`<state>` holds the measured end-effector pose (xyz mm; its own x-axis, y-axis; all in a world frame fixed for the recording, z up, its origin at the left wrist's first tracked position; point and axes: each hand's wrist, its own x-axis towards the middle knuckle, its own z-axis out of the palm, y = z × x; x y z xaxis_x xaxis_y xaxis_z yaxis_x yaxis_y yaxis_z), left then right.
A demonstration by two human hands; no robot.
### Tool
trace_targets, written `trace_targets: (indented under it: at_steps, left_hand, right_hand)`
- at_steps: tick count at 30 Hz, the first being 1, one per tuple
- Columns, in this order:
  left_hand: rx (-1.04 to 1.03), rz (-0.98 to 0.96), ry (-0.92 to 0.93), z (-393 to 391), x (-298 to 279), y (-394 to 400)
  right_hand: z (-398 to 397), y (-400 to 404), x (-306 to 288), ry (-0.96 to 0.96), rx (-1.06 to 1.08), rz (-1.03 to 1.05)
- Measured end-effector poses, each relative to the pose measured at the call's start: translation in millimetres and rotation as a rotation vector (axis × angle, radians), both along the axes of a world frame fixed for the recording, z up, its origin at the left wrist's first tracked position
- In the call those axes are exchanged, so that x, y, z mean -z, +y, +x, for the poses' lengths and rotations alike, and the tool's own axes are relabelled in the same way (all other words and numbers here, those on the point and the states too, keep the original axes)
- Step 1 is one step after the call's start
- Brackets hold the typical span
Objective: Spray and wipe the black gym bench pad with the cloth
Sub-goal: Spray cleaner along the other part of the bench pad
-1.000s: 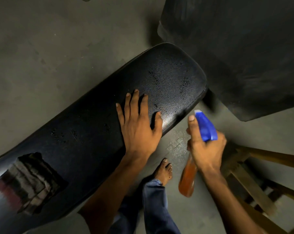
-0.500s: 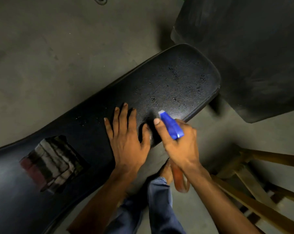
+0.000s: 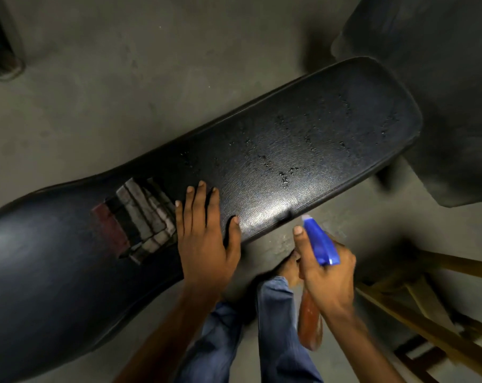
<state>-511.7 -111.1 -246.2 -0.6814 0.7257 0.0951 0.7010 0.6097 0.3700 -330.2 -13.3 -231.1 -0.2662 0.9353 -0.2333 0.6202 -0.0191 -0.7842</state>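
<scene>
Left hand (image 3: 206, 239): flat, fingers spread on bench pad (image 3: 303, 161); cloth (image 3: 140, 217) just beside little finger.
Right hand (image 3: 327, 280): curled around spray bottle (image 3: 317, 244), forefinger extended.

Bench pad (image 3: 303, 150) left end cropped.

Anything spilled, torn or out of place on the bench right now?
Nothing torn that I can see. Beaded droplets on the bench pad look like spray, not spill. The folded cloth lies flat beside the left hand.

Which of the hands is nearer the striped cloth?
Left. The left hand lies flat beside the cloth; the right hand grips the spray bottle off the bench.
</scene>
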Motion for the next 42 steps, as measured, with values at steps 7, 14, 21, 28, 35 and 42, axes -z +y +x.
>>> trace_targets:
  at_steps: [7, 14, 21, 28, 35, 42]
  left_hand:
    - [0.013, 0.046, -0.027, -3, 3, -7]
    - [0.068, 0.053, -0.051, -9, 3, -19]
    - [0.039, 0.141, -0.14, -8, 0, -21]
    - [0.033, 0.368, -0.273, -6, -23, -47]
    - [-0.099, 0.517, -0.498, -10, -54, -82]
    - [-0.175, 0.545, -0.478, -12, -77, -148]
  right_hand:
    - [-35, -40, 0, 0.036, -0.209, -0.017]
    - [-38, -16, 0, 0.094, -0.073, -0.026]
    - [-19, -14, 1, 0.008, -0.07, -0.06]
    - [-54, -54, -9, 0.128, -0.225, -0.101]
    - [-137, -54, -67, 0.4, -0.31, -0.251]
    - [-222, -100, -131, 0.533, -0.527, -0.46]
